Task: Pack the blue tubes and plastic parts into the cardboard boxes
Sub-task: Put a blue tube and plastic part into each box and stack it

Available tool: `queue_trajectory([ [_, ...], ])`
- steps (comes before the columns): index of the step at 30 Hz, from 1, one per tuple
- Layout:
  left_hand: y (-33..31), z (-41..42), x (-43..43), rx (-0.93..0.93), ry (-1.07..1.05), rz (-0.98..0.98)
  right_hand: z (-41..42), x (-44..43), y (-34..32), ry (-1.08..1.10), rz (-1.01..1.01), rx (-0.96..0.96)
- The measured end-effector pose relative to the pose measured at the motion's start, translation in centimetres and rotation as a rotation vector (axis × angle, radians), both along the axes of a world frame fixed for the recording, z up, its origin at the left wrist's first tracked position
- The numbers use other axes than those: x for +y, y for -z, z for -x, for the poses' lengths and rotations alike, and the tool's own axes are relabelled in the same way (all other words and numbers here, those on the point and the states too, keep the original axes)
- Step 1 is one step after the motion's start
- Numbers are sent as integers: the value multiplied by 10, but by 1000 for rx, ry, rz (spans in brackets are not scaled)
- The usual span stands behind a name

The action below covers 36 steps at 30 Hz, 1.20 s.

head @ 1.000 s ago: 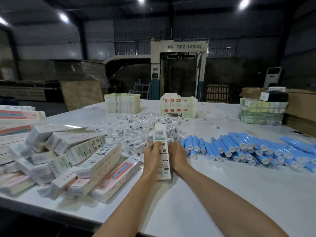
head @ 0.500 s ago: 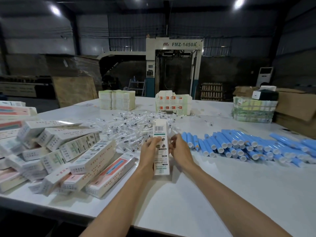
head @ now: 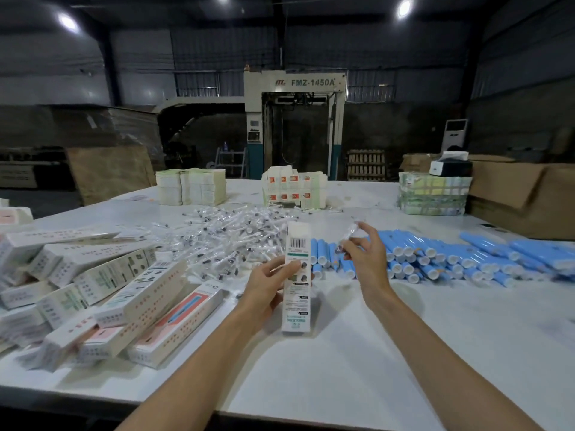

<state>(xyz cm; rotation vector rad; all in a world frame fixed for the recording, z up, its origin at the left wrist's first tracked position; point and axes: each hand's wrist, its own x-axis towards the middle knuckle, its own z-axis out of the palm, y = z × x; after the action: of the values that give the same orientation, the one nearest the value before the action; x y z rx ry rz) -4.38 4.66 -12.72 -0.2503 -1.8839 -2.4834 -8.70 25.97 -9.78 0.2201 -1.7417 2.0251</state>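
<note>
Our left hand (head: 269, 287) grips a narrow white cardboard box (head: 296, 306), fingers curled round its middle. The box stands on end with its bottom near the table (head: 342, 368). Our right hand (head: 368, 259) pinches a clear plastic part (head: 348, 236) between thumb and forefinger, other fingers spread, just right of the box's top end. We judge the step in hand to be putting the part into this box. We cannot tell whether the top flap is open or whether a tube is already inside.

Behind the box lies a heap of plastic parts (head: 230, 237). To its right a row of blue tubes (head: 435, 256) runs toward the table's right side. Both stocks are large, so we judge plenty is left to pack.

On our left is a pile of closed boxes (head: 130, 284), probably finished ones, though their contents are hidden. At the far edge are stacks of flat cartons (head: 189, 189), likely unfilled supply. We judge the job well under way but far from done.
</note>
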Motion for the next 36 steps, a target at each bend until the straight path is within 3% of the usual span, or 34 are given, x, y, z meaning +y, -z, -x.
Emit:
queue_trajectory([
  [6,0,1,2,48,53,24,-23,-9,-66,-26,-39,278],
  [11,-1,-4,4,85,81,18,-28,-31,-93,-59,-316,380],
  [15,-1,-5,4,91,73,2,-24,-41,-87,-7,-542,305],
  [21,-2,-5,3,67,72,-7,-24,-39,-79,-55,-684,191],
  [30,-4,-8,4,62,57,16,-31,-33,-67,-18,-948,233],
  [33,-4,-9,4,60,37,8,-30,-30,-47,-36,-872,234],
  [36,-4,-8,4,58,11,9,-31,-29,-23,30,-559,216],
])
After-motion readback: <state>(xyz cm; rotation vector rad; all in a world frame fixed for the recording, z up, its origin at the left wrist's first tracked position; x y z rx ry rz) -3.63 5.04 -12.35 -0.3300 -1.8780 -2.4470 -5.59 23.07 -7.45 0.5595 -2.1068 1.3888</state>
